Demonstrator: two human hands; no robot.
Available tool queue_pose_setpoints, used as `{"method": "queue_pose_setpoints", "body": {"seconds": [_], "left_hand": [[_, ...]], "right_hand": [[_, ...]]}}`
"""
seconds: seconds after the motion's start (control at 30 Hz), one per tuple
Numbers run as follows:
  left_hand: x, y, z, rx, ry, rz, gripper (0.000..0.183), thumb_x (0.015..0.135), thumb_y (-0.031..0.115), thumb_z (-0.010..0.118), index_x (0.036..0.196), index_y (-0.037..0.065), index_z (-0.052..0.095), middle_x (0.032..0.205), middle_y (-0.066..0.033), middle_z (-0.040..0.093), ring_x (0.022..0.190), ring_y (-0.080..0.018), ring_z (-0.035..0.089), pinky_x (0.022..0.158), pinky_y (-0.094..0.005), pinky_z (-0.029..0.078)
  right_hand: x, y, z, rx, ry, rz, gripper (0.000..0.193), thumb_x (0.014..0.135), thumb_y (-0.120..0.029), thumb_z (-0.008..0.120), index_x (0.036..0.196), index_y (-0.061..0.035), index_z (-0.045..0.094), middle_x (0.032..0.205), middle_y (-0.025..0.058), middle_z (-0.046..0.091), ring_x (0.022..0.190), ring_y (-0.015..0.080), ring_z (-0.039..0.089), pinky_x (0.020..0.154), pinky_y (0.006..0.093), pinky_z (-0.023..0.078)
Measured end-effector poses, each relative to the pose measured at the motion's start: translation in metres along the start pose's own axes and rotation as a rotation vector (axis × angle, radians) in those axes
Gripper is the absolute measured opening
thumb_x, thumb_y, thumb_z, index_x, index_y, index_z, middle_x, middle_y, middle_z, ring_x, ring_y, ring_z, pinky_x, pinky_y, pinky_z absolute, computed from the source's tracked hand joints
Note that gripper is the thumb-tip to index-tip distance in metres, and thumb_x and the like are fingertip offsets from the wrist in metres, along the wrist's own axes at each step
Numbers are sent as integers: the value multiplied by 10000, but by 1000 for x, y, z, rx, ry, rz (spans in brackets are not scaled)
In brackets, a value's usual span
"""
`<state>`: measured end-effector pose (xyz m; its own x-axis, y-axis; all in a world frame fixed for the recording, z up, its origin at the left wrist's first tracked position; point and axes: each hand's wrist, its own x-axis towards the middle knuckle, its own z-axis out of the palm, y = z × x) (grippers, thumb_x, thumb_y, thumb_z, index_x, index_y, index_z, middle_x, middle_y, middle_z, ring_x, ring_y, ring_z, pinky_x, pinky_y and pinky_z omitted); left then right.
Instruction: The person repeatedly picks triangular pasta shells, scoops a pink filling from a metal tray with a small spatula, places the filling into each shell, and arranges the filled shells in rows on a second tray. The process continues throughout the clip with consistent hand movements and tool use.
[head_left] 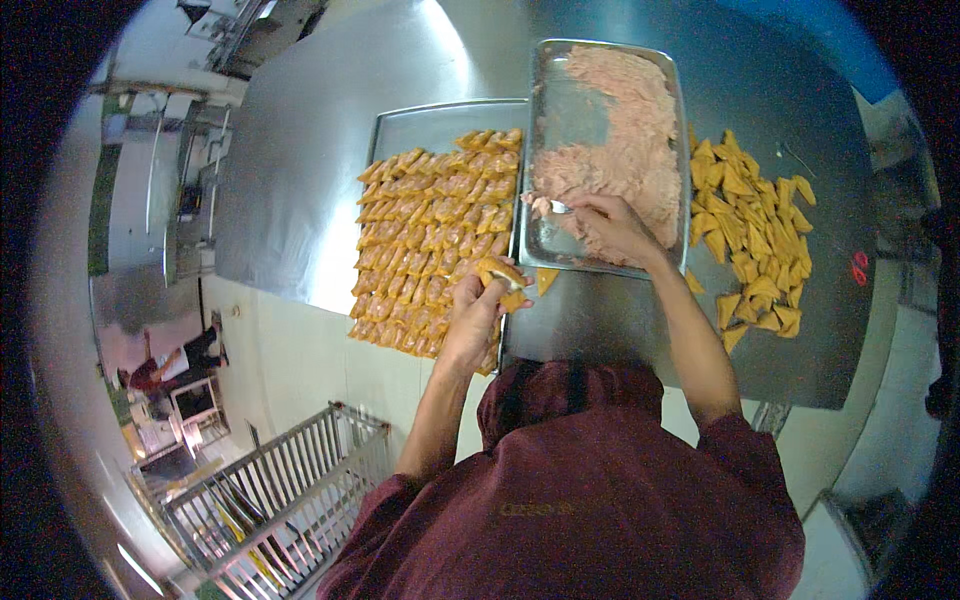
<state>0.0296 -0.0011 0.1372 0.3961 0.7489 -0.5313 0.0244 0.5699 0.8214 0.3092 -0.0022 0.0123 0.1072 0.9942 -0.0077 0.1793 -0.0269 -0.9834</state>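
Observation:
My left hand (470, 312) holds up a golden-brown fried tofu pocket (512, 298), its pale inside showing at an opening. My right hand (618, 228) pinches a small metal spreader (559, 208) with a lump of pink minced paste (540, 203) on its end. This hand is over the near left part of a deep steel tray (606, 262), which holds a spread of the same pink paste (640, 130). Left of it, a flat tray (430, 122) carries tight rows of filled tofu pockets (430, 235). A single tofu triangle (546, 280) lies just below the steel tray.
Loose tofu triangles (740, 215) are heaped on the steel table (300, 200) to the right of the paste tray. A red-handled item (859, 268) lies near the right edge. A barred metal rack (270, 500) stands at lower left, and another person (160, 370) is far left.

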Motion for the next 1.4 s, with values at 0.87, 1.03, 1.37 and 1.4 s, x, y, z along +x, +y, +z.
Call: {"method": "queue_pose_setpoints", "body": {"seconds": [0.87,1.03,1.37,1.4], "left_hand": [[-41,43,53,-180,-113,150,597,1178,454,352,1439,-49,537,1210,-154,714,1190,-237,714,1070,-382,600],[-46,42,54,-214,-71,98,590,1179,456,354,1448,-34,543,1219,-141,713,1184,-213,706,1032,-373,613],[-47,44,48,-311,-29,97,583,1161,519,365,1300,4,600,1073,-99,700,986,-186,713,899,-397,655],[-48,45,50,-347,-58,116,594,1156,538,364,1279,11,608,1061,-94,692,978,-191,713,886,-416,660]], "right_hand": [[-121,-213,-6,-426,-101,-252,446,912,-75,741,1348,-166,741,803,100,577,698,282,640,640,421,549],[-117,-213,3,-472,-66,-271,412,907,5,733,1294,-135,769,781,96,579,676,264,625,627,397,522],[-122,-230,-22,-391,1,-262,338,919,13,706,1233,-86,787,785,107,642,637,248,621,598,386,506],[-121,-229,-21,-405,26,-258,334,921,12,703,1230,-83,787,786,108,646,633,245,621,593,386,504]]}}
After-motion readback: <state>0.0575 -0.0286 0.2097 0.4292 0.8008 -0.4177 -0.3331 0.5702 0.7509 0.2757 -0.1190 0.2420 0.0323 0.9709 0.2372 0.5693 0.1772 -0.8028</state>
